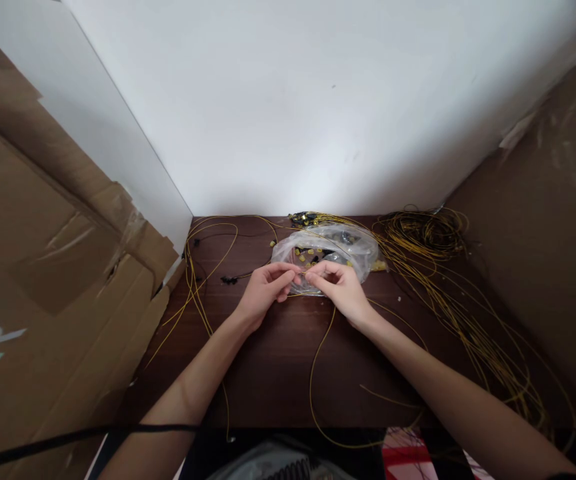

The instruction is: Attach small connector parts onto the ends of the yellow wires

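Both hands meet over the front edge of a clear plastic bag (365, 250) that holds small yellow and black parts. My left hand (269, 287) is closed in a pinch, its fingertips at a thin yellow wire. Close beside it, my right hand (335, 283) also pinches, thumb against forefinger, at the same spot. What lies between the fingertips is too small to make out fully. From below my right hand a yellow wire (311, 380) curves down over the dark brown table (268, 393) to its front edge.
A large bundle of yellow wires (423, 233) lies at the right, trailing forward. Looser wires (199, 300) and black connectors (229, 281) are at the left. Cardboard (58, 267) stands at the left, more cardboard (543, 233) at the right, and a white wall (308, 113) behind.
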Available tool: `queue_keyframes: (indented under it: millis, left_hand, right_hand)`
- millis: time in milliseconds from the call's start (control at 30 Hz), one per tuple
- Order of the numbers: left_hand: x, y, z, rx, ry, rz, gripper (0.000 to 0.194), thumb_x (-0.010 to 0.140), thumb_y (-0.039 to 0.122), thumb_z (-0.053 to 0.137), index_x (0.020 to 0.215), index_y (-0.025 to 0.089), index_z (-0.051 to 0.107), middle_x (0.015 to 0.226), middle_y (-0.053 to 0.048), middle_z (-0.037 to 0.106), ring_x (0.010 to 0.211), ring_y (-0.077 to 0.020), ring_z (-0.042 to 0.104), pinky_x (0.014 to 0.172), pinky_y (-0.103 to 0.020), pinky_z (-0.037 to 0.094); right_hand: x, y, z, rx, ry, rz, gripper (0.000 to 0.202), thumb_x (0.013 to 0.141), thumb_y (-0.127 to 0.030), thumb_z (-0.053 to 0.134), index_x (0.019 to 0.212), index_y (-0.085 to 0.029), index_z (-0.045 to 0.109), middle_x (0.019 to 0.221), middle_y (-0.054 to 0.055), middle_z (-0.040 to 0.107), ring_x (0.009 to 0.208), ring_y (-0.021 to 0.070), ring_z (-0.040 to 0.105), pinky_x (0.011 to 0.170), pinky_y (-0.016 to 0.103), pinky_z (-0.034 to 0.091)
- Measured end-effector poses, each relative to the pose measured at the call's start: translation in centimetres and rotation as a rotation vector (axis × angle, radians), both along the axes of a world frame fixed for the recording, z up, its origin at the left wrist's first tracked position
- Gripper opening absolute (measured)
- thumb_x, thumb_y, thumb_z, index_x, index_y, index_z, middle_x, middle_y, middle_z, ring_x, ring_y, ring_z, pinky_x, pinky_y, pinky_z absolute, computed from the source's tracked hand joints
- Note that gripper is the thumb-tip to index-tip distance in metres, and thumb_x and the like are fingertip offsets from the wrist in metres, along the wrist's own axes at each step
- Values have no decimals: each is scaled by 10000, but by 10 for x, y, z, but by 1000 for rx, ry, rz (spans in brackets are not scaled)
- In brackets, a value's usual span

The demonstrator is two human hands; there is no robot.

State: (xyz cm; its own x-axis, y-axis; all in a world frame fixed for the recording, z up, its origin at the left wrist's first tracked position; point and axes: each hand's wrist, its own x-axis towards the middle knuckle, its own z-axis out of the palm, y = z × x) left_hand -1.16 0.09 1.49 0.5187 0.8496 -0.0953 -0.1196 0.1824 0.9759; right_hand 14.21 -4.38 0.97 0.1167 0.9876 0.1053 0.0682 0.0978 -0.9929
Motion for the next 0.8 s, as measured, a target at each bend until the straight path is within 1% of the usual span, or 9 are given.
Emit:
queue_keyframes:
  millis: [133,233,367,533,700,800]
  left_hand:
    - [-1,-1,0,-13,30,-45,238,721,308,637,881,132,634,680,-16,575,447,-20,330,389,-162,175]
    - [-1,-2,1,-24,19,-82,251,714,328,649,870,132,636,693,-13,564,464,-15,314,398,-157,161]
    - [-1,-2,0,-28,-11,-57,246,673,316,691,826,128,650,766,-24,568,499,-15,327,408,-155,174]
    - [-1,-1,-1,-10,-36,-41,233,681,311,686,836,139,659,789,-24,564,511,-20,324,418,-161,179]
    - [0,-1,-1,-27,-34,-42,252,685,332,681,835,131,658,679,-4,523,483,-22,283,414,-172,159]
    - [0,-2,0,-35,-48,-37,252,679,335,685,817,126,657,654,2,511,487,-25,287,414,-170,163]
  right_hand:
    - [-2,-2,6,-76,94,14,195,676,-356,663,662,-166,623,581,-15,555,482,77,402,460,227,303]
    - [-2,-3,8,-102,137,40,207,668,-359,667,665,-156,627,558,-22,531,450,59,349,416,211,252]
    - [-2,-3,7,-141,190,63,210,668,-357,665,690,-151,628,541,-34,501,427,44,308,391,200,200]
    - [-3,-3,5,-160,213,75,207,655,-350,677,708,-154,636,537,-39,495,426,41,300,395,201,189]
    - [-4,-3,6,-157,212,74,204,651,-348,678,698,-154,635,544,-38,497,431,42,307,399,203,191]
    - [-4,-3,6,-157,204,73,199,657,-346,673,692,-154,630,553,-35,506,433,42,311,401,202,195]
